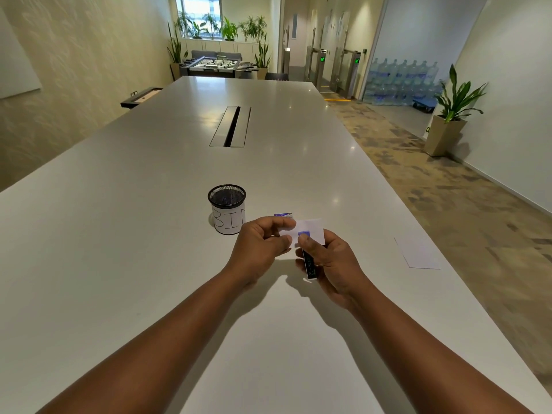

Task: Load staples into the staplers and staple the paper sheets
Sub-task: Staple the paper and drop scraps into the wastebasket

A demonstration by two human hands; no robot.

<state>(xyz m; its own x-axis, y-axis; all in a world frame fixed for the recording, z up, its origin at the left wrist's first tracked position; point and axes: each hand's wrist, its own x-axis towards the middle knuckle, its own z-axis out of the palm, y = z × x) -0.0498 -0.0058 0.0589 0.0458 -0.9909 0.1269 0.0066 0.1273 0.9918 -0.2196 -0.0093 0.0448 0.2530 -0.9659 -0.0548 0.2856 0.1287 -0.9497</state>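
You're at stapling: right hand (330, 264) grips the stapler (309, 263), left (263, 243) pinches the paper (312, 227); next, squeeze firmly.

Bright even light; ceiling glare on table (179, 180); wide-angle edge distortion.

glossy white table (149, 234), black mesh-metal cup (227, 197)

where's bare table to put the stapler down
Bare white tabletop lies left of the black mesh cup, and between the hands and the white paper sheet at the right edge. It is crowded around the hands, beside the small blue box.
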